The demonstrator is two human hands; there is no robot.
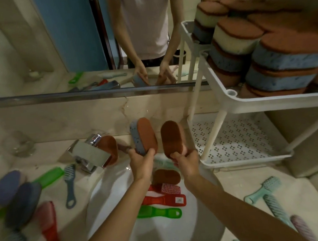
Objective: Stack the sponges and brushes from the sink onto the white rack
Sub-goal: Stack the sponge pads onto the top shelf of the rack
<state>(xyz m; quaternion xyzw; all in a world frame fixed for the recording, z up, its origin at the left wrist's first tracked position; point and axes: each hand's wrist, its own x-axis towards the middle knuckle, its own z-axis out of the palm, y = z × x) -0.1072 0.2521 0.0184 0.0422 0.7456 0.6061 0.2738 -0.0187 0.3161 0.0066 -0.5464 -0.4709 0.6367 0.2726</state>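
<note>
1. Above the white sink (109, 215), I hold a sponge upright in each hand: the blue sponge with a brown scouring face (143, 136) in my left hand (141, 165), a brown-faced sponge (173, 138) in my right hand (187, 161).
2. Both sets of fingers are closed round the lower ends of the sponges, thumbs across the front; neither sponge touches the other.
3. Beside me on the right stands the white rack (229, 100), its top tier already crowded with stacked sponges (278, 61), its perforated lower shelf (234, 141) bare.
4. To do this step well, I judge I should carry the right sponge across first, lay it flat, scouring side up, on a level stack or the lower shelf, then follow with the left.
5. Tall stacks look liable to topple, so a gentle release seems wise.
6. Left in the basin: one brown sponge (166, 176), a red brush (168, 200) and a green brush (160, 213). More brushes lie about the tabletop (231, 187).
</note>
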